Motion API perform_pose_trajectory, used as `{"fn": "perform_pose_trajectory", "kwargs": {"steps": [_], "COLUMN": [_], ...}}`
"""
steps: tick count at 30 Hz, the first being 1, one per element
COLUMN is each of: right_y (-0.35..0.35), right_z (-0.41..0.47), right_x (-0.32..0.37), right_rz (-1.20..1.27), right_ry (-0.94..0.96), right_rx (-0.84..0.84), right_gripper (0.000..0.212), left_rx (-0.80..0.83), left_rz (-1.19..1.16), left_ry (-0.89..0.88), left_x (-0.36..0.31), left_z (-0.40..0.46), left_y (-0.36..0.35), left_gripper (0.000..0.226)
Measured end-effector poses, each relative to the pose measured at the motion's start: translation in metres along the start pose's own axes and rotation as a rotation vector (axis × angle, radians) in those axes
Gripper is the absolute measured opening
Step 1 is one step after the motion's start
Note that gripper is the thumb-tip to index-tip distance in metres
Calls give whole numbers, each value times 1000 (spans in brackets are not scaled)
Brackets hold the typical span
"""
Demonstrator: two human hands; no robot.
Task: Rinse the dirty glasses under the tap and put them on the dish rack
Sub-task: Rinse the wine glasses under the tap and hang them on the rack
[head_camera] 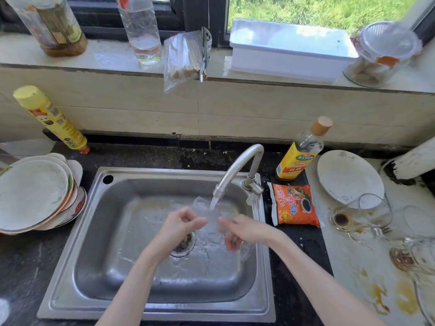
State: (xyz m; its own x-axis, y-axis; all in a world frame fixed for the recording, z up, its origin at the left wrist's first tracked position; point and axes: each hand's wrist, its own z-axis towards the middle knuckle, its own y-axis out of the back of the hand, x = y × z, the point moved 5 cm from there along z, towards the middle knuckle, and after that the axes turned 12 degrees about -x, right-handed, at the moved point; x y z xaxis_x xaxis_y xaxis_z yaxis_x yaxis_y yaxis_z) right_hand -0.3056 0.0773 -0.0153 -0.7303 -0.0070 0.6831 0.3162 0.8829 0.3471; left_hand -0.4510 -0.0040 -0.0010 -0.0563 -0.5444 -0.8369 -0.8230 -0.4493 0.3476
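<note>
I see my left hand and right hand both gripping a blurred clear drinking glass under the curved steel tap, above the stainless sink.

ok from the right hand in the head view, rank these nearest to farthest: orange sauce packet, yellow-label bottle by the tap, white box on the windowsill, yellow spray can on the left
Measured from the right hand:
1. Orange sauce packet, just to its right on the counter.
2. Yellow-label bottle, behind the packet, right of the tap.
3. Yellow spray can, far left, leaning against the wall.
4. White box, up on the windowsill.
The last two are fairly close to call.
</note>
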Motion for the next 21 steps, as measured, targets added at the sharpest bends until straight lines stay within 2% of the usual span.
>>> {"fn": "perform_pose_trajectory", "kwargs": {"steps": [2, 3, 7, 9, 13, 18, 21], "right_y": [8, 10, 16, 17, 17, 11, 1], "right_z": [-2, -1, 5, 5, 1, 4, 4], "right_x": [6, 8, 11, 14, 26, 30, 28], "right_rz": [-170, -177, -43, -7, 349, 766, 1023], "right_ry": [118, 145, 91, 71, 57, -33, -23], "right_rx": [-63, -99, -354, -425, -311, -276, -172], "right_gripper": [26, 22, 33, 34, 7, 13, 10], "left_rx": [-45, -68, -128, -157, -175, -178, -146], "left_rz": [-45, -64, -85, -91, -213, -370, -469], "left_ry": [8, 2, -40, -58, -17, 43, 102], "left_x": [-6, -9, -18, -19, -18, -5, 8], "left_z": [2, 4, 13, 15, 16, 17, 15], "left_y": [8, 13, 27, 34, 46, 55, 57], "left_gripper": [23, 23, 25, 26, 23, 25, 27]}}
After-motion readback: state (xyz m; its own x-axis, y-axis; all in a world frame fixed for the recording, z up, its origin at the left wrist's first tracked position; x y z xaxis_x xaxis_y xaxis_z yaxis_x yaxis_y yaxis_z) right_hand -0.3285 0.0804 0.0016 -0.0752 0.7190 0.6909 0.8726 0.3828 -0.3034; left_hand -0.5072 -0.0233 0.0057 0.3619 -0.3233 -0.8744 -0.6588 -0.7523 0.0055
